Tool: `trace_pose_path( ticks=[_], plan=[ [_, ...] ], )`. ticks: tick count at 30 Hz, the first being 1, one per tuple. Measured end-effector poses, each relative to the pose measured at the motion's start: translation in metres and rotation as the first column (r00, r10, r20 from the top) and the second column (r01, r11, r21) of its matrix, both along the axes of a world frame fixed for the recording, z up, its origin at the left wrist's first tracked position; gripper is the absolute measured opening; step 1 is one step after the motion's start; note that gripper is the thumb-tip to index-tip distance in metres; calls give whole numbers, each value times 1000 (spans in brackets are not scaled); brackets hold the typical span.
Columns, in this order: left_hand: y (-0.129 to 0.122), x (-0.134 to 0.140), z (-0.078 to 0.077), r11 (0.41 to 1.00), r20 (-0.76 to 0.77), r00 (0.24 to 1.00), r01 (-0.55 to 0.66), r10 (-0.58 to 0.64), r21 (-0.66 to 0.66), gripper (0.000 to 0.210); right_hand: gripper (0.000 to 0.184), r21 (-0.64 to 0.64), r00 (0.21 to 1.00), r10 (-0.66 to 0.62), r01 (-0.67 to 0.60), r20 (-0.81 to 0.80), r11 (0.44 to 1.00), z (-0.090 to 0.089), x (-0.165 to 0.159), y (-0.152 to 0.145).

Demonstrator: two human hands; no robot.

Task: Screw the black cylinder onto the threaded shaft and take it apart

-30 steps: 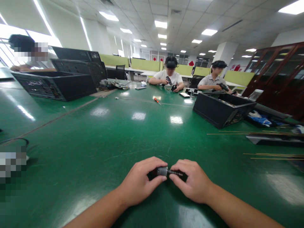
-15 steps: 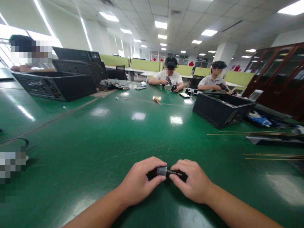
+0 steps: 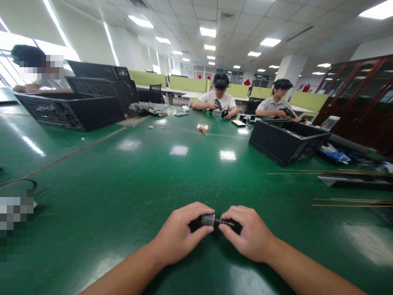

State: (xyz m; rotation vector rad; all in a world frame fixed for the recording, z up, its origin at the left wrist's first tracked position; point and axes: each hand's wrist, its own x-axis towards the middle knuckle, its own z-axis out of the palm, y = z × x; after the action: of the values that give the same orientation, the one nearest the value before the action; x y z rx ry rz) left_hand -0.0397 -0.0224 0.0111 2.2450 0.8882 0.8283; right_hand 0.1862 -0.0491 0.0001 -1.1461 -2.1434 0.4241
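Observation:
Over the green table, just in front of me, a small grey metal cylinder with a dark ridged shaft (image 3: 208, 220) lies between my hands, its shaft pointing right. The exact kind of part cannot be made out. My left hand (image 3: 182, 231) grips the cylinder body between thumb and fingers, covering its left end. On the other side, my right hand (image 3: 248, 233) pinches the thin shaft (image 3: 225, 222) with thumb and fingertips. The two hands are close together but apart.
An orange-handled screwdriver (image 3: 202, 130) lies farther out on the green tabletop (image 3: 147, 176). Black computer cases stand at left (image 3: 80, 110) and right (image 3: 287, 141). Thin brass-coloured rods (image 3: 353, 200) lie at right. Two people (image 3: 215, 100) sit opposite; another person (image 3: 39, 69) is at far left.
The cylinder and my left hand have shifted very slightly left. Both hands keep the same hold.

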Motion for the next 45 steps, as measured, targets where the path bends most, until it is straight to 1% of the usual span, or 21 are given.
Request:
trace_pose_path(
  ticks=[17,33,45],
  plan=[
    [0,-1,1,1000,7,1000,-6,6,-5,26,7,-25,1000,-10,10,-12,1000,-1,-1,-1],
    [0,-2,1,1000,32,999,21,-21,16,25,7,-77,998,-6,1,-61,997,1,-1,0],
    [3,-3,-1,999,41,999,-1,0,33,27,7,-72,998,-16,11,-68,997,1,0,0]
  ],
)
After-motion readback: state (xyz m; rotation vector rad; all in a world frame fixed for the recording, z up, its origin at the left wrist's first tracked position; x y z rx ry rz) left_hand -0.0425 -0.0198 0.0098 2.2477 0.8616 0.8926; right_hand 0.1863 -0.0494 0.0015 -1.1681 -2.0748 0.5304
